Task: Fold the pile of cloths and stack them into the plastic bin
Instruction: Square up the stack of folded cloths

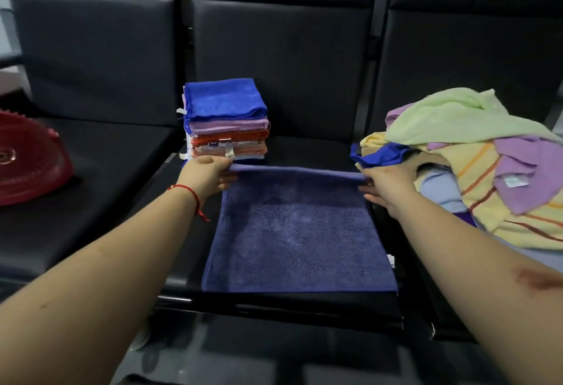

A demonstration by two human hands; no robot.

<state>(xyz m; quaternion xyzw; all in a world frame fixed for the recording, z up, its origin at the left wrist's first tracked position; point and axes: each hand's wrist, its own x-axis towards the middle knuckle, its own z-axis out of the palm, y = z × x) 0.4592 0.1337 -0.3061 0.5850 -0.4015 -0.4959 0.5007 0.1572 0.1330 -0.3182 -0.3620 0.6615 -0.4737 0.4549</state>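
Hands pinch the purple towel (pixel 300 232)'s far corners, left hand (pixel 208 173), right hand (pixel 385 185); folded stack (pixel 227 119) at eleven o'clock, sizeable unfolded pile (pixel 475 165) at two o'clock.

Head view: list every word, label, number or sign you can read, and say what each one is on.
No text can be read.
Small white tags on the folded stack: too small and blurred to read.
White tag on the purple cloth in the unfolded pile: blurred, unreadable.
Red plastic bin: a moulded swirl shape only, no letters made out.
Dark blue towel gripped by both hands: no print visible.
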